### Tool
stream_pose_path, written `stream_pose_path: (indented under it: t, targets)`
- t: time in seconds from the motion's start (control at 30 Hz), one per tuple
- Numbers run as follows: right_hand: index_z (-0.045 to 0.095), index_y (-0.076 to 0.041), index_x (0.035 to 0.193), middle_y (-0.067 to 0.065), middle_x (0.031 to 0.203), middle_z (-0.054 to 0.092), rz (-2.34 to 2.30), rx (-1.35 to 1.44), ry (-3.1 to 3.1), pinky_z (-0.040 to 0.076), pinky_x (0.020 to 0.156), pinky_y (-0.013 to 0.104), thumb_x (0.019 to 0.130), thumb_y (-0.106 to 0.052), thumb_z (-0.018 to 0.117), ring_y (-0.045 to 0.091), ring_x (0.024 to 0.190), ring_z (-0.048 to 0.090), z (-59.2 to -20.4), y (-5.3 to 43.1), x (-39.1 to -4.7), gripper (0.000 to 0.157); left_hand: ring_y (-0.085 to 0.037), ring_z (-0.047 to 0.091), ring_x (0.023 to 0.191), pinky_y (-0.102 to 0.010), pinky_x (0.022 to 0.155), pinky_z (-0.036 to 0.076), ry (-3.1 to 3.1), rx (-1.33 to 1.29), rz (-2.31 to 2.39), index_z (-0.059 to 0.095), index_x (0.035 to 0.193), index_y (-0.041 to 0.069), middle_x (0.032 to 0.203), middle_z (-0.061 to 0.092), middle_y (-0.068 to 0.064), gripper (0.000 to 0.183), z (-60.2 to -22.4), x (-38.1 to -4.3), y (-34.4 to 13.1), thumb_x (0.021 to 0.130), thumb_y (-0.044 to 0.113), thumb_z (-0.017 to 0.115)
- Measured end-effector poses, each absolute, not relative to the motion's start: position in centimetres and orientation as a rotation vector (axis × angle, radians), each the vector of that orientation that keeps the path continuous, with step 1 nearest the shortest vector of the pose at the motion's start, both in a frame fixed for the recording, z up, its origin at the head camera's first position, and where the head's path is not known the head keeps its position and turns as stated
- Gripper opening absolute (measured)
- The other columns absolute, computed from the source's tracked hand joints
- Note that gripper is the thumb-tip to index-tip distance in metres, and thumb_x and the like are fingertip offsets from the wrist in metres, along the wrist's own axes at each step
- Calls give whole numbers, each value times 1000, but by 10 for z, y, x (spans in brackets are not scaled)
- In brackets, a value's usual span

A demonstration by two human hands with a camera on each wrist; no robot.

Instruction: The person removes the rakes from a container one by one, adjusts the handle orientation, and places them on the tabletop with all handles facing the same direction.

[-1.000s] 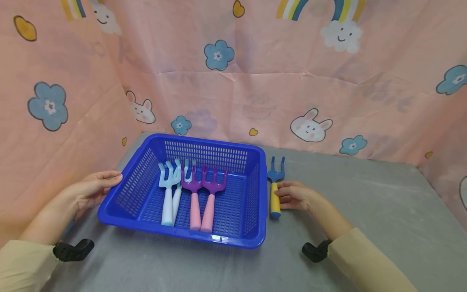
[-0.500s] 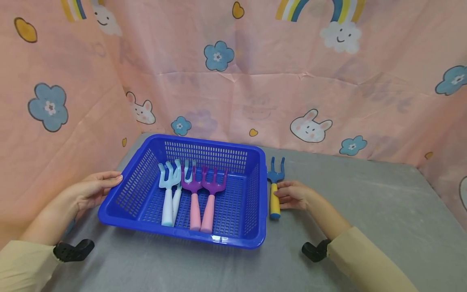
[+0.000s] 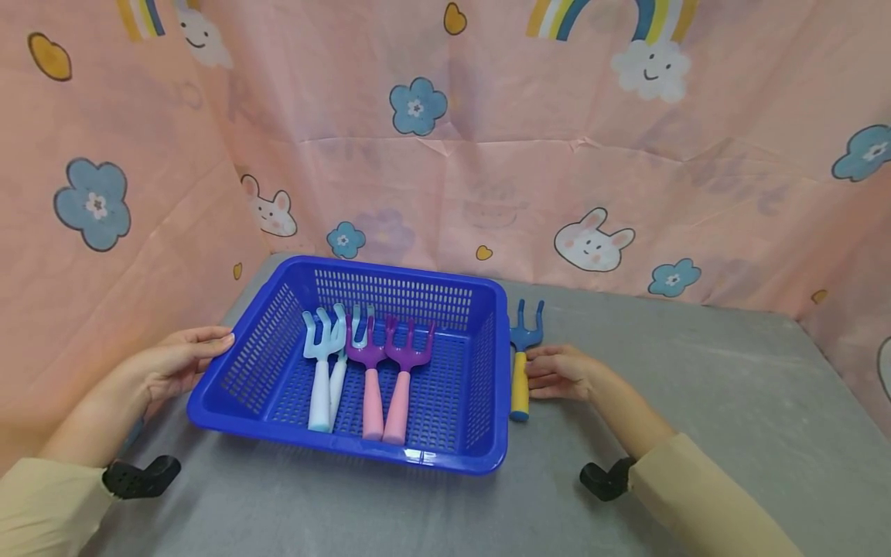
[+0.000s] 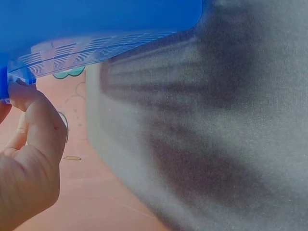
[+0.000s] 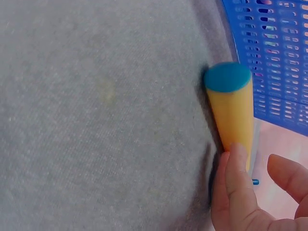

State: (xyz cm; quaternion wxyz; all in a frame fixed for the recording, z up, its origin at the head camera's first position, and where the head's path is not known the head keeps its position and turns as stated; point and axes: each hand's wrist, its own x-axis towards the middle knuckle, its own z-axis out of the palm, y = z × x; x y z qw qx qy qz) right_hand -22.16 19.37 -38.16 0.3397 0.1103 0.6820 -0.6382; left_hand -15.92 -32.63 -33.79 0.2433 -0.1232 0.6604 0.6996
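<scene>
My left hand [image 3: 179, 360] pinches the left rim of a blue plastic basket [image 3: 445, 463]; in the left wrist view its fingers [image 4: 41, 120] hold the basket edge. Inside the basket lie two pale blue hand forks [image 3: 319, 394], one partly under the other, and two purple hand forks [image 3: 397, 406] with pink handles. Just outside its right wall is a blue hand fork [image 3: 520, 387] with a yellow handle, lying on the table. Fingers of my right hand [image 3: 560, 373] touch that handle from the right. In the right wrist view my thumb [image 5: 286, 175] stands apart from the yellow handle [image 5: 233, 113].
A grey cloth-like surface [image 3: 696, 387] covers the table. Behind and at the sides hangs a pink printed curtain [image 3: 487, 178]. A small blue thing [image 3: 132, 433] shows partly behind my left wrist. Black wrist mounts [image 3: 605, 480] sit below both hands.
The yellow handle has shifted slightly left, toward the basket, with its lower end swinging in. My right hand has barely moved. The left hand and basket stay in place.
</scene>
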Motion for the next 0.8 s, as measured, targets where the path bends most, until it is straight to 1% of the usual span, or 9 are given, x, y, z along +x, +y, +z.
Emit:
stream_pose_path:
  t: [0.47,0.67,0.8]
  targets:
    - [32,7,137,11,97,58,-1656,339,1771,54,81,38,95,-5,47,22,85,58,-376,199,-223,47,-13,66,76,-31,70,56,1815,-343,1894,67,83,26,83,68,3,14,-339,-160,-327,93,21,58]
    - [31,5,139,12,99,58,-1695,357,1725,53,82,38,97,-8,46,20,85,60,-371,202,-225,47,-13,66,76,-32,70,56,1816,-356,1897,67,83,25,83,68,3,13,-339,-160,-326,92,22,59]
    - [30,5,139,10,97,60,-1720,339,1708,53,82,37,96,-8,47,19,84,61,-367,203,-226,48,-13,66,75,-31,70,56,1816,-362,1901,67,83,26,83,68,3,13,-339,-160,-326,93,22,59]
